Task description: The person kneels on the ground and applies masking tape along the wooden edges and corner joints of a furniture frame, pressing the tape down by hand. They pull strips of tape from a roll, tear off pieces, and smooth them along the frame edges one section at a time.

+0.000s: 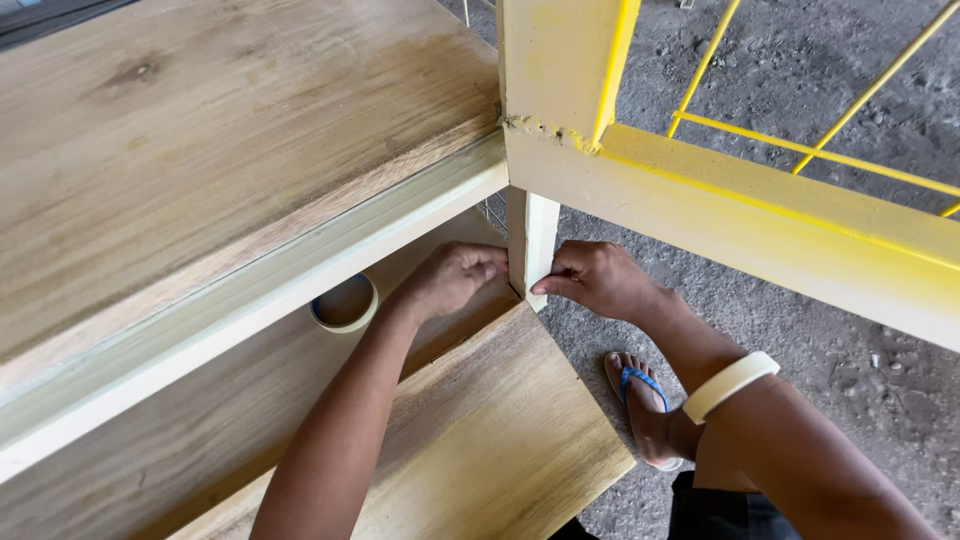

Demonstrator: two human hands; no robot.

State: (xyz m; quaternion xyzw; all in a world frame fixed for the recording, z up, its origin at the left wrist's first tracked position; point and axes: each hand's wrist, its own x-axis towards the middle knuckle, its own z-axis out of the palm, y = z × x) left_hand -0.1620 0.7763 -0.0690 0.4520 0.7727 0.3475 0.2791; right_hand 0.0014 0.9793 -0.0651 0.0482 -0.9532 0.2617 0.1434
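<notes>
Both my hands are at a cream-painted upright post (531,225) under a wooden shelf. My left hand (455,277) presses its fingertips against the post's left face near its foot. My right hand (592,278) pinches the post's right edge at the same height. What lies between the fingers is too small to make out. A roll of cream masking tape (730,385) sits around my right wrist like a bracelet. A second roll of tape (345,304) lies on the lower wooden shelf (480,440), left of my left hand.
A wide wooden top shelf (200,150) with a cream edge strip fills the upper left. A yellow-painted steel frame (760,215) with thin yellow rods crosses the right side. Below is rough grey concrete floor (850,370), where my foot in a blue-strapped sandal (640,400) stands.
</notes>
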